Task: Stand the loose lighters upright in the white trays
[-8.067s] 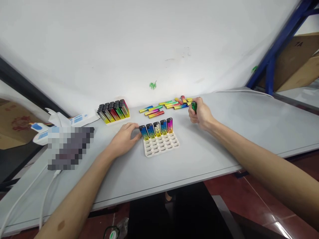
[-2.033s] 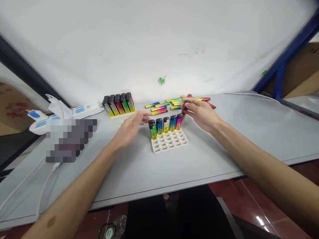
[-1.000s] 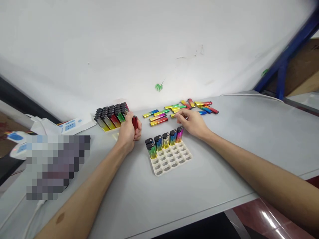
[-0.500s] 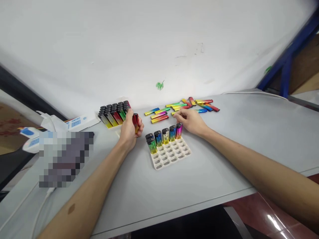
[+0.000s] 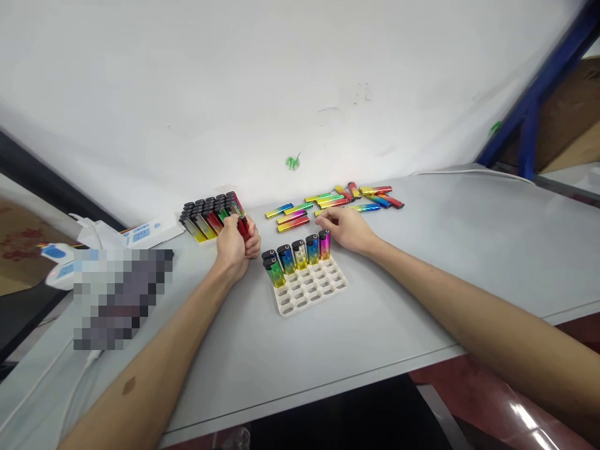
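My left hand (image 5: 232,247) is closed around a lighter (image 5: 243,227) with a red body and dark top, just in front of a packed block of lighters (image 5: 206,215) with black tops. My right hand (image 5: 347,228) rests on the table, its fingers curled and the tips near the end of a yellow-to-blue shiny piece (image 5: 368,207); anything between them is hidden. Between my forearms lies a white tray (image 5: 312,294) with rows of oval slots. Several upright lighters (image 5: 300,255) stand along its back row and left side; the front slots are bare.
Slim metallic coloured pieces (image 5: 293,225) lie scattered along the wall. At left are a white power strip (image 5: 147,231), cables and a pixelated dark object (image 5: 126,294). A thin white cable (image 5: 469,170) runs along the back right, near a blue metal frame (image 5: 527,137).
The view has shifted slightly, so everything sits a little further left. My left hand still holds the red lighter, now turned somewhat. The right hand stays in much the same place.
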A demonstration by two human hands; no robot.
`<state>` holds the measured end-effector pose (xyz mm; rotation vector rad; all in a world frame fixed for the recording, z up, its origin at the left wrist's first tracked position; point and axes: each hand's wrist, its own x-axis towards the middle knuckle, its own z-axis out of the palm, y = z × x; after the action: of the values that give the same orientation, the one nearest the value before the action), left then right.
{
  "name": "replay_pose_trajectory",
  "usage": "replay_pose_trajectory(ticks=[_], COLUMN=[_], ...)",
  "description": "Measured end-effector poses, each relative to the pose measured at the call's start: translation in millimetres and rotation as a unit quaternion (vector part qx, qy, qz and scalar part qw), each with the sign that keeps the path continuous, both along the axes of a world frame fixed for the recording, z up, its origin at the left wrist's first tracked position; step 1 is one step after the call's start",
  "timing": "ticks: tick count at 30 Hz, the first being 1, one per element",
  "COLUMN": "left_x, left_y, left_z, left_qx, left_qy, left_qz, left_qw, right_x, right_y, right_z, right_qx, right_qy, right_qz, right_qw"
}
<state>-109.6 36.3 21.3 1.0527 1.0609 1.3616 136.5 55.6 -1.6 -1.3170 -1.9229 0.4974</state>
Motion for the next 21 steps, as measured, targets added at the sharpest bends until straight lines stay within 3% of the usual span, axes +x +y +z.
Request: replay_pose_trajectory(ticks=[9,13,17,21], left_x=[0.9,0.8,-3.2,-3.7], left_y=[-0.2,-2.1,-11.9,-32.7], left_z=[-1.9,4.0,21.9,43.6], left_qx=[0.006,0.012,0.131,0.271], left_qy=[-0.005,0.009,0.061,0.203], left_qz=[0.017,0.012,0.033,0.063], left_qw=[1.0,1.0,0.989,0.939], right_x=[-0.1,-0.3,-1.0,-1.7], right_y=[-0.1,-1.0,-2.1,-1.8], right_z=[-0.6,0.0,1.0,1.3], right_qx=[-0.004,-0.011,-0.014,-0.019], right_qy=[-0.007,-0.011,-0.017,-0.024], right_qz=[0.01,0.009,0.01,0.011], right_qw=[1.0,1.0,1.0,0.999])
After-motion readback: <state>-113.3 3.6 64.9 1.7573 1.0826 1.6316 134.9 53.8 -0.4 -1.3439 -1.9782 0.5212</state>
